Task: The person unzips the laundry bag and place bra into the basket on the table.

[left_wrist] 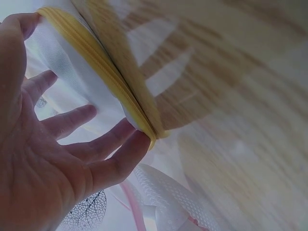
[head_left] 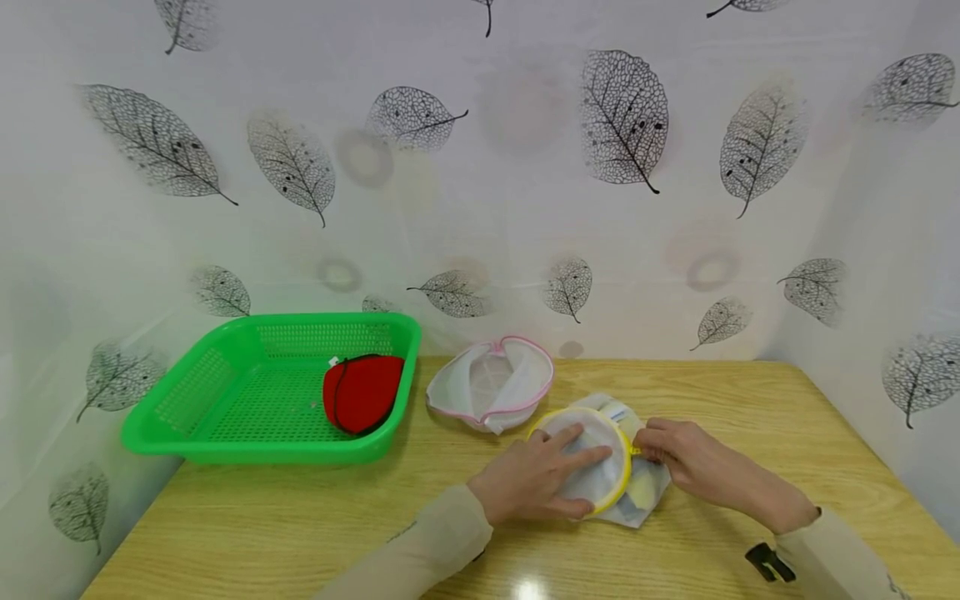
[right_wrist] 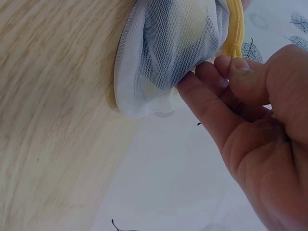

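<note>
A white mesh laundry bag [head_left: 600,492] with a yellow zipper [right_wrist: 235,24] lies on the table in front of me. Pale and dark items show faintly through its mesh in the right wrist view. My left hand [head_left: 528,477] rests on the bag's round top, fingers spread, with the fingertips reaching the yellow rim [left_wrist: 96,55] in the left wrist view. At the zipper's right side, my right hand [head_left: 701,467] pinches the small yellow zipper pull between thumb and index finger. The other right fingers are bent beside the mesh.
A second white mesh bag [head_left: 491,385] with a pink zipper stands gaping behind the left hand. To the left, a green plastic basket [head_left: 262,454] holds a red pouch [head_left: 367,387] with black edging. Behind the wooden table [head_left: 750,400] hangs a leaf-patterned sheet [head_left: 480,217].
</note>
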The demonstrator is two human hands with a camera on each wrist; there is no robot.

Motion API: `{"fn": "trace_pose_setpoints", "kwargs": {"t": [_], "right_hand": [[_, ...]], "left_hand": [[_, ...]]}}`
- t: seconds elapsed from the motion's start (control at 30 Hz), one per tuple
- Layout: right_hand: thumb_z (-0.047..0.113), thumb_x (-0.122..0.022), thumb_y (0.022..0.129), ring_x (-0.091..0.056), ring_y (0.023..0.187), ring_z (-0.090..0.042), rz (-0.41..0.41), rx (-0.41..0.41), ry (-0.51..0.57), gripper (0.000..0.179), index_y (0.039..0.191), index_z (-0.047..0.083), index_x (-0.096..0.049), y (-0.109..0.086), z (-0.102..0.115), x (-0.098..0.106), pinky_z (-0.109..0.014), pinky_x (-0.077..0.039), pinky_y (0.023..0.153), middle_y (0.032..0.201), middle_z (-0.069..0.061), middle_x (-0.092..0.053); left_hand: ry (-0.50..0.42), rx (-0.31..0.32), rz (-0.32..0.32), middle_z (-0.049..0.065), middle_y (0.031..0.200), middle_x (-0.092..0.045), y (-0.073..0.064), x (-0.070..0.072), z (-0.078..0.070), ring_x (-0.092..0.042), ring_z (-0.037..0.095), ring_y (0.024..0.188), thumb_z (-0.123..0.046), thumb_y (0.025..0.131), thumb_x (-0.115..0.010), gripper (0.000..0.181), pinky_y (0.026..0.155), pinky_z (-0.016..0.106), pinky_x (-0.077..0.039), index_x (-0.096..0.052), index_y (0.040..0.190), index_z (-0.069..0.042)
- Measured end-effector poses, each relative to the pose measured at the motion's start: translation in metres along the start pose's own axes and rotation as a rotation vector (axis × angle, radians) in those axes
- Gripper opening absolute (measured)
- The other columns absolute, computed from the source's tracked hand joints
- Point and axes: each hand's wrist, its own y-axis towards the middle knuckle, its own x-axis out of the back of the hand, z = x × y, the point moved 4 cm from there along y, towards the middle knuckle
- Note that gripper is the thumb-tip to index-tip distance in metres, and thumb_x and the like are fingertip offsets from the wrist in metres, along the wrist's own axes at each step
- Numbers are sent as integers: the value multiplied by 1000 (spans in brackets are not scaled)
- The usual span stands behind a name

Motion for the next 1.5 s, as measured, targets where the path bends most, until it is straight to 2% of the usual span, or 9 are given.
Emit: {"fn": "trace_pose_setpoints", "kwargs": {"t": [0.37, 0.5, 0.63, 0.73, 0.9, 1.03, 1.17, 1.23, 1.5], "right_hand": [[-13, -66, 87, -46, 73, 7, 1, 19, 7, 30, 91, 16, -65, -2, 5, -2, -16, -45, 58, 83, 10, -54], [-7, -69, 89, -40, 70, 6, 0, -85, -118, 23, 88, 15, -61, 1, 12, 0, -18, -41, 56, 81, 10, -50], [3, -69, 93, -39, 66, 0, 44, -238, -248, 15, 87, 14, -60, 6, 17, -1, -20, -39, 54, 78, 9, -49], [4, -67, 94, -43, 64, -2, 68, -293, -278, 12, 88, 11, -60, 8, 16, -3, -21, -41, 53, 76, 6, -51], [2, -68, 91, -47, 62, -4, 98, -285, -262, 10, 93, 9, -60, 9, 7, -6, -23, -43, 52, 75, 4, -52], [2, -69, 90, -43, 61, -2, 110, -275, -236, 13, 94, 11, -59, 9, 1, -5, -21, -40, 52, 74, 5, -50], [2, -67, 92, -42, 61, 0, 98, -260, -216, 14, 92, 13, -59, 10, -1, -3, -20, -39, 53, 73, 6, -50], [2, -68, 92, -43, 62, 0, 93, -253, -213, 14, 92, 13, -60, 10, -1, -3, -21, -40, 53, 73, 6, -51], [0, -71, 90, -49, 62, -1, 34, -217, -216, 19, 85, 16, -61, 10, -5, -1, -22, -43, 55, 71, 8, -53]], "left_hand": [[24, 23, 14, 7, 154, -50, -1, -1, -1, -69, 30, 105, -66, 96, -54, 68, 76, 31, -60, -39, 156, -39], [18, 81, 22, 8, 155, -49, 2, -1, -4, -69, 32, 104, -68, 98, -48, 67, 72, 33, -60, -37, 158, -39], [-79, 159, 59, 10, 153, -48, 6, 3, -10, -66, 33, 104, -70, 99, -44, 67, 71, 35, -60, -36, 158, -39], [-179, 185, 99, 12, 147, -48, 7, 10, -15, -67, 30, 102, -66, 98, -49, 66, 75, 33, -60, -37, 158, -39], [-199, 114, 139, 10, 140, -52, 6, 20, -20, -68, 18, 96, -55, 91, -71, 76, 76, 25, -58, -37, 157, -40], [-38, -25, 1, 7, 146, -50, 7, 27, -19, -59, 21, 120, -58, 79, -82, 91, 92, 30, -56, -41, 156, -33], [59, -129, -99, 8, 161, -37, 12, 29, -17, -45, 27, 142, -68, 69, -84, 109, 119, 39, -41, -38, 158, -25], [65, -142, -85, 9, 165, -33, 15, 27, -16, -43, 29, 145, -70, 67, -83, 113, 122, 40, -36, -36, 159, -23], [-19, -114, 16, 6, 166, -32, 22, 15, -8, -43, 27, 145, -69, 71, -82, 109, 112, 32, -46, -34, 159, -26]]}}
